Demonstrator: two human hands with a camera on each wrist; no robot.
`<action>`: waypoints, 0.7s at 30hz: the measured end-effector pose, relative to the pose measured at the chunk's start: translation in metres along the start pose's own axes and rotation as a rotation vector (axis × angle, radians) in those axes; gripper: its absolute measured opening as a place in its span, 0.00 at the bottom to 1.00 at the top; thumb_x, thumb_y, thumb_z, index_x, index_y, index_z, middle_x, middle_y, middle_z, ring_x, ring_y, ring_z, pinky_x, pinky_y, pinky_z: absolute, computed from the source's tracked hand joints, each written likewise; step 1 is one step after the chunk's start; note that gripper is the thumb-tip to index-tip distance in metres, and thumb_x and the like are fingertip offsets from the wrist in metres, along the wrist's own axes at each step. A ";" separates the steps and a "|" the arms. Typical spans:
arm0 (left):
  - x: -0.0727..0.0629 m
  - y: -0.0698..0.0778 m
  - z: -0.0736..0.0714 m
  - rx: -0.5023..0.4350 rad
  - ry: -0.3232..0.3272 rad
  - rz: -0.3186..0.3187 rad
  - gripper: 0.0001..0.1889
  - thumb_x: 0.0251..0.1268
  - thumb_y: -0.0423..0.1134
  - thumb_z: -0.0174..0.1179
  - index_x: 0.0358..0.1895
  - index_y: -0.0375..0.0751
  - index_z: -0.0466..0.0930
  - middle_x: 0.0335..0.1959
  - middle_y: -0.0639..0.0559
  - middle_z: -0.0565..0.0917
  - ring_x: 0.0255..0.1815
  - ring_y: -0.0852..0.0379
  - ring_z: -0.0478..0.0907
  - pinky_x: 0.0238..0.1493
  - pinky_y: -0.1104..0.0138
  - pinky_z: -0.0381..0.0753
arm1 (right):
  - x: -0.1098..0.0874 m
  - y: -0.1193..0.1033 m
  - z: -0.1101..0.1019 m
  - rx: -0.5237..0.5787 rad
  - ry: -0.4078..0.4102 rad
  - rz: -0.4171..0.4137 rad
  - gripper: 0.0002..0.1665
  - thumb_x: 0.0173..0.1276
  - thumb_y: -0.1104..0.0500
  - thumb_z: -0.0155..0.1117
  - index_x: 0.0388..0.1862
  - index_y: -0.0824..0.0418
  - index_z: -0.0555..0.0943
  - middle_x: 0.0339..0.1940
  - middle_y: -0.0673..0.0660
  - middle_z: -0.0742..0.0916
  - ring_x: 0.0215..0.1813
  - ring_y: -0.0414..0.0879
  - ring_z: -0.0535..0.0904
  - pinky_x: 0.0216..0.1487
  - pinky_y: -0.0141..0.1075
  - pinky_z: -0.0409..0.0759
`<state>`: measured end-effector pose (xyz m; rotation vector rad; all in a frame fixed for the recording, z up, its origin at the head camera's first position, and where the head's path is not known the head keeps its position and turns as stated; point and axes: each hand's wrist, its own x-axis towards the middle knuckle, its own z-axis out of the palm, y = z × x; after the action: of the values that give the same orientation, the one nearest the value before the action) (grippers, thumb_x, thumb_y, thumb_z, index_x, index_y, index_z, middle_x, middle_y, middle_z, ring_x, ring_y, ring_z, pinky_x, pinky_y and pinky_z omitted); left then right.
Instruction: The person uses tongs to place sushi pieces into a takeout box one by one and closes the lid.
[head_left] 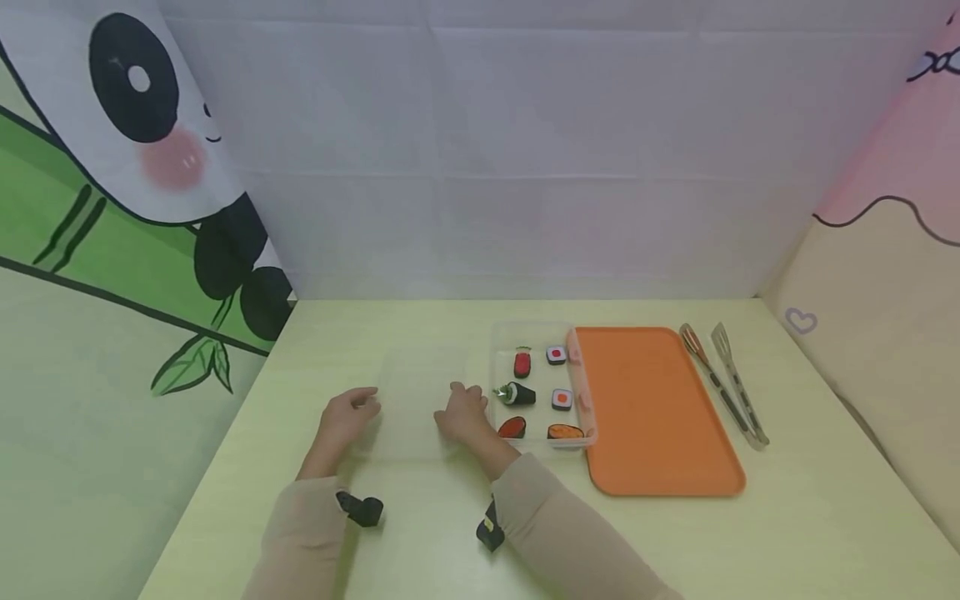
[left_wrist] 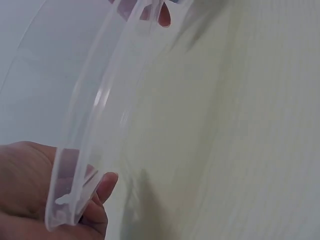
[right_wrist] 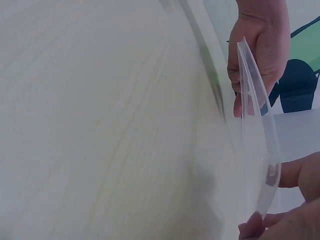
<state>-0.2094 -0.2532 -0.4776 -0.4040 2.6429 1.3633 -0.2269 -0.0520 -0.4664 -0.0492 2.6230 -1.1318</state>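
A clear plastic lid [head_left: 416, 404] is held between both hands over the left part of the table. My left hand [head_left: 347, 419] grips its left edge, the thumb and fingers on either side of the rim [left_wrist: 95, 115]. At the opposite edge, my right hand [head_left: 467, 412] pinches the lid [right_wrist: 256, 150] between thumb and fingers. Right of that hand stands a clear plastic box [head_left: 589, 400] with several toy sushi pieces, among them a dark hand roll [head_left: 517, 393], a red-topped piece [head_left: 522, 363] and an orange-topped piece [head_left: 565, 432].
An orange tray [head_left: 652, 408] lies against the box's right side. Beyond it rest metal tongs [head_left: 741, 387] with a slotted end, spread in a narrow V. A white cloth wall [head_left: 525, 167] rises behind the table, with printed cloths at both sides.
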 end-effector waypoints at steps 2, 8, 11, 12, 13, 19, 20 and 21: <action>-0.002 0.000 -0.004 -0.029 -0.001 -0.022 0.23 0.75 0.39 0.51 0.68 0.34 0.68 0.64 0.34 0.70 0.62 0.38 0.69 0.57 0.47 0.72 | 0.000 -0.002 -0.003 0.030 -0.008 -0.003 0.34 0.67 0.60 0.64 0.69 0.68 0.66 0.56 0.69 0.70 0.58 0.61 0.66 0.54 0.49 0.74; -0.006 0.007 -0.014 -0.067 0.015 -0.007 0.23 0.74 0.39 0.53 0.69 0.38 0.68 0.64 0.37 0.70 0.62 0.39 0.68 0.59 0.48 0.70 | -0.005 -0.008 -0.023 0.121 0.002 -0.104 0.34 0.67 0.62 0.64 0.70 0.67 0.65 0.55 0.67 0.71 0.49 0.54 0.74 0.52 0.47 0.77; -0.010 0.015 -0.016 -0.091 0.022 0.024 0.24 0.74 0.39 0.54 0.69 0.38 0.68 0.63 0.37 0.71 0.61 0.40 0.68 0.58 0.49 0.71 | -0.008 -0.008 -0.036 0.148 0.013 -0.162 0.33 0.67 0.62 0.64 0.69 0.66 0.67 0.53 0.65 0.74 0.45 0.52 0.75 0.47 0.44 0.77; -0.011 0.018 -0.017 -0.099 0.022 0.034 0.24 0.73 0.40 0.54 0.69 0.38 0.69 0.62 0.38 0.71 0.60 0.41 0.68 0.57 0.50 0.71 | -0.008 -0.008 -0.041 0.154 0.019 -0.176 0.32 0.67 0.62 0.64 0.69 0.65 0.68 0.52 0.64 0.74 0.45 0.51 0.74 0.45 0.43 0.77; -0.012 0.021 -0.017 -0.107 0.025 0.043 0.24 0.73 0.40 0.55 0.69 0.38 0.69 0.62 0.38 0.72 0.59 0.42 0.68 0.56 0.51 0.72 | -0.009 -0.007 -0.046 0.159 0.026 -0.187 0.31 0.68 0.62 0.64 0.68 0.64 0.69 0.51 0.63 0.75 0.44 0.50 0.74 0.43 0.41 0.76; -0.017 0.039 -0.012 -0.158 0.026 0.114 0.23 0.71 0.41 0.59 0.67 0.40 0.71 0.56 0.41 0.75 0.51 0.46 0.74 0.50 0.56 0.76 | -0.014 -0.001 -0.078 0.200 0.046 -0.243 0.27 0.67 0.63 0.66 0.65 0.61 0.74 0.48 0.61 0.77 0.34 0.46 0.70 0.30 0.35 0.72; -0.018 0.042 -0.010 -0.163 0.024 0.130 0.23 0.71 0.40 0.59 0.66 0.40 0.71 0.55 0.41 0.76 0.49 0.47 0.75 0.50 0.56 0.77 | -0.014 0.002 -0.083 0.214 0.047 -0.248 0.27 0.67 0.64 0.66 0.65 0.61 0.75 0.48 0.60 0.77 0.35 0.46 0.71 0.30 0.35 0.72; -0.019 0.045 -0.008 -0.170 0.022 0.147 0.23 0.70 0.39 0.60 0.66 0.40 0.71 0.54 0.40 0.76 0.48 0.47 0.76 0.49 0.55 0.78 | -0.014 0.004 -0.088 0.222 0.050 -0.249 0.26 0.67 0.64 0.66 0.64 0.60 0.75 0.48 0.59 0.77 0.37 0.46 0.72 0.30 0.34 0.73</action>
<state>-0.2049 -0.2317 -0.4328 -0.2495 2.6292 1.6440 -0.2364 0.0150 -0.4088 -0.3124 2.5682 -1.5191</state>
